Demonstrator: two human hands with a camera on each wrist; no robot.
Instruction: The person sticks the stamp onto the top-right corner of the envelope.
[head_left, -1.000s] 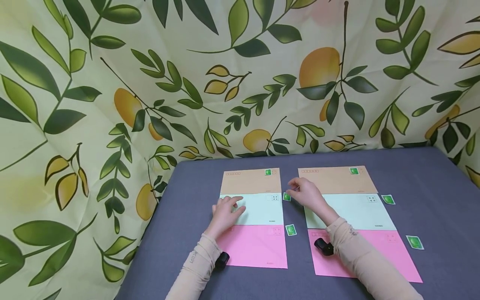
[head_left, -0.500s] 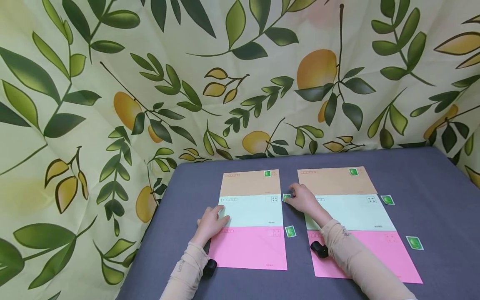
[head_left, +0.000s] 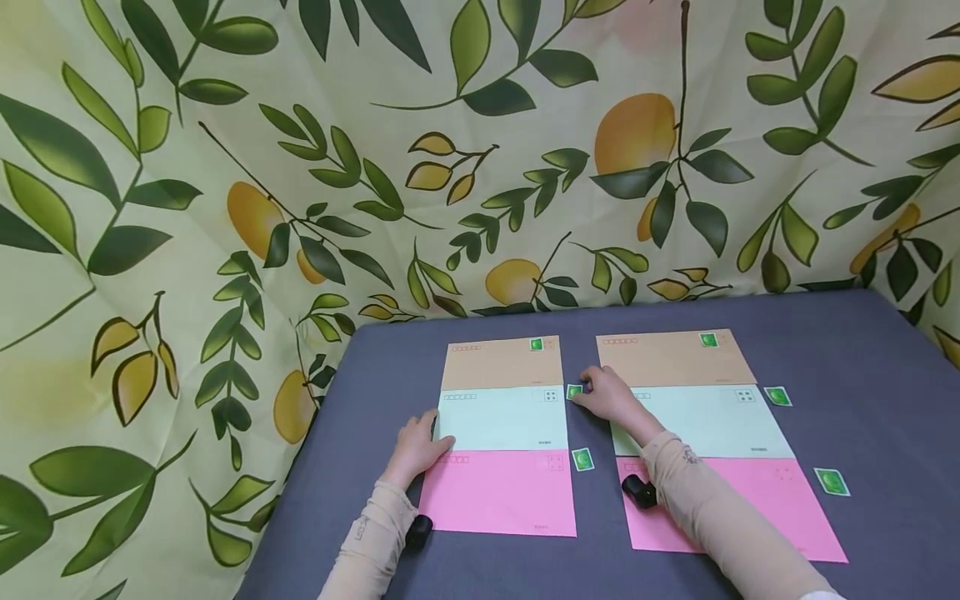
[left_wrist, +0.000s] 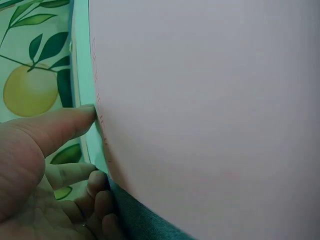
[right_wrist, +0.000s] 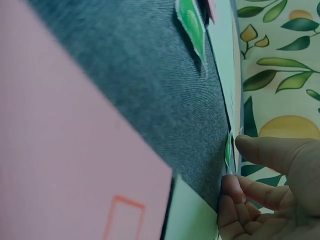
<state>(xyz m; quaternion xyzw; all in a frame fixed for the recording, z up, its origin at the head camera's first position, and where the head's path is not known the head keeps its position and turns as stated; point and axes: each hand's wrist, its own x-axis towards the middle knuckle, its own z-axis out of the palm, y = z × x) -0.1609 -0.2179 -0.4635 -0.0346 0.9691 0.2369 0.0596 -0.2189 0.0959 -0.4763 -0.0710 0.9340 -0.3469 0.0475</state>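
In the head view, my left hand (head_left: pixel 414 450) rests at the left edge of the left-hand column of envelopes. Its thumb touches the mint envelope (head_left: pixel 501 419) near the pink envelope (head_left: pixel 498 493); the left wrist view shows this thumb straight, the other fingers beside the paper's edge. My right hand (head_left: pixel 613 402) is between the two columns, thumb and fingertips at a small green stamp (head_left: pixel 573 392) on the cloth. The right wrist view has that stamp (right_wrist: pixel 228 152) between thumb and index fingertip, pinched at its edges. Below it lies another green stamp (head_left: pixel 582 459).
A second column has brown (head_left: pixel 675 360), mint (head_left: pixel 701 417) and pink envelopes (head_left: pixel 757 504). Two more stamps lie right of it, one upper (head_left: pixel 777 396) and one lower (head_left: pixel 832 482). Both brown envelopes bear a stamp. A leaf-patterned curtain (head_left: pixel 450 208) hangs behind the grey-blue table (head_left: pixel 322 533).
My left hand has moved left and down, off the middle of the mint envelope to its left edge. My right hand has come down to the stamp beside that envelope.
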